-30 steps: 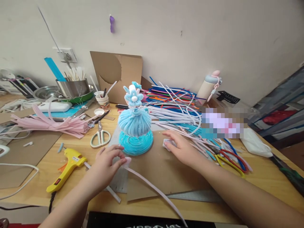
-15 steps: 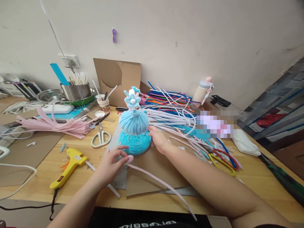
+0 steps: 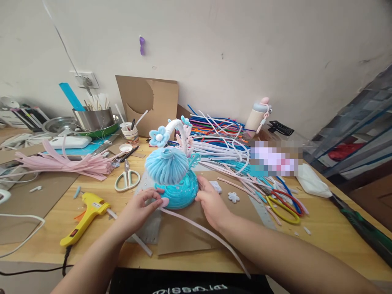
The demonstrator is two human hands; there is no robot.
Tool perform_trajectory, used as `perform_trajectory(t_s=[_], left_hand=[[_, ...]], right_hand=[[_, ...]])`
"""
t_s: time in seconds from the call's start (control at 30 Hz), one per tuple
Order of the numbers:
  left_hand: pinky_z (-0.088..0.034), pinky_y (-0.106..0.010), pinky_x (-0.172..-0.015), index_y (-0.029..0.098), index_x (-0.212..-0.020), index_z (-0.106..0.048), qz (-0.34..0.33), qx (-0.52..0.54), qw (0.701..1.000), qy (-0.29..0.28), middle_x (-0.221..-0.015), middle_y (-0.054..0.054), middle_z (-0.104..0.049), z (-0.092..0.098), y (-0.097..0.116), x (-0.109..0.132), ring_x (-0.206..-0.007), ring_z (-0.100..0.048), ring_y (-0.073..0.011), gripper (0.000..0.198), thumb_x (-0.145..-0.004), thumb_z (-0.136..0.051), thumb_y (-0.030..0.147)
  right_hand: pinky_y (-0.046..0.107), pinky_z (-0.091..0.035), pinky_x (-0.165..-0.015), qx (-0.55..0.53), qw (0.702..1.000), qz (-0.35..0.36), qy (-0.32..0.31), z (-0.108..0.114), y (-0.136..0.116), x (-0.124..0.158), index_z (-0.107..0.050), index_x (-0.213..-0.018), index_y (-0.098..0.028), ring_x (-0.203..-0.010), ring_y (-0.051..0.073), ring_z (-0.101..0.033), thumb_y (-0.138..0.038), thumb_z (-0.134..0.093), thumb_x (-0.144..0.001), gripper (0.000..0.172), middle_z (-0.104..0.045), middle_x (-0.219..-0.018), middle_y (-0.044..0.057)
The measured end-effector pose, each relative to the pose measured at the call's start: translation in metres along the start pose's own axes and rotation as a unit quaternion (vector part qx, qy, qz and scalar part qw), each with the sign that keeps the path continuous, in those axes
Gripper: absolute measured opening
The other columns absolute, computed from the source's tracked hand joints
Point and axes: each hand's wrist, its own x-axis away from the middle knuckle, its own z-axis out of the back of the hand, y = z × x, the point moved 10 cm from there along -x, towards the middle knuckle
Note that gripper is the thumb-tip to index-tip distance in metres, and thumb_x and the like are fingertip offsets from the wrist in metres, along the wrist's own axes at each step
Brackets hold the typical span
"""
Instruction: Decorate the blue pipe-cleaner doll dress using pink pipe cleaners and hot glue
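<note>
A pipe-cleaner craft (image 3: 167,166) stands in front of me, with a pleated light-blue shade over a round turquoise base (image 3: 179,192). A white arch (image 3: 179,125) rises behind it, bearing a blue flower (image 3: 159,136). My left hand (image 3: 147,207) pinches a pale pink pipe cleaner (image 3: 203,229) by its coiled end, close to the base's near left side. The pipe cleaner's tail hangs toward the table's front edge. My right hand (image 3: 211,202) is closed on the base's right rim; some of its fingertips are hidden.
A yellow glue gun (image 3: 87,216) and white-handled scissors (image 3: 128,179) lie at left, near a pink pipe-cleaner bundle (image 3: 64,162). Behind and right are heaped pipe cleaners (image 3: 217,149), yellow-and-red-handled tools (image 3: 284,210) and a small white flower (image 3: 233,197). Cardboard (image 3: 190,237) lies beneath the craft.
The craft has turned, so its arch now shows from the side and its flower sits further left. My right hand has come round toward the near side, while my left still pinches the pink pipe cleaner.
</note>
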Motion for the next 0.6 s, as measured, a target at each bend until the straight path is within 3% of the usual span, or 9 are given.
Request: perform_trajectory(t_s=[0.17,0.33,0.43,0.6], left_hand=[[-0.039,-0.043,-0.099,0.019,-0.073,-0.062,0.01,-0.019,1.0,0.002,-0.106,-0.008,-0.067,0.0,0.0,-0.007,-0.107,-0.058,-0.0285,0.036,-0.079,-0.055,0.054],[-0.041,-0.041,-0.098,0.021,-0.096,-0.066,-0.008,-0.021,1.0,0.016,-0.108,-0.006,-0.068,0.003,0.004,-0.012,-0.108,-0.057,-0.0295,0.038,-0.078,-0.056,0.053],[-0.044,-0.04,-0.094,0.02,-0.092,-0.067,-0.035,-0.027,0.999,0.02,-0.098,-0.006,-0.07,0.003,0.014,-0.015,-0.106,-0.058,-0.0298,0.037,-0.076,-0.058,0.052],[-0.048,-0.04,-0.086,0.02,-0.085,-0.067,-0.019,-0.041,0.999,0.024,-0.081,-0.004,-0.07,0.001,0.022,-0.025,-0.093,-0.062,-0.0289,0.039,-0.07,-0.061,0.055]], right_hand=[[0.036,-0.039,-0.103,-0.037,0.999,-0.007,0.008,-0.005,0.005,0.033,-0.043,-0.127,-0.023,-0.13,0.022,-0.039,-0.013,-0.043,-0.058,0.07,-0.045,-0.141,0.001],[0.038,-0.031,-0.111,-0.103,0.994,-0.042,0.009,-0.009,0.013,0.051,-0.037,-0.133,-0.028,-0.136,0.019,-0.031,-0.015,-0.046,-0.066,0.069,-0.038,-0.146,-0.002],[0.04,-0.028,-0.113,-0.108,0.993,-0.048,0.006,-0.008,0.015,0.053,-0.036,-0.135,-0.028,-0.138,0.019,-0.028,-0.015,-0.048,-0.066,0.071,-0.035,-0.148,-0.002],[0.043,-0.017,-0.116,-0.059,0.994,-0.09,0.025,0.007,0.027,0.048,-0.026,-0.141,-0.023,-0.141,0.021,-0.021,-0.019,-0.052,-0.064,0.082,-0.03,-0.151,0.005]])
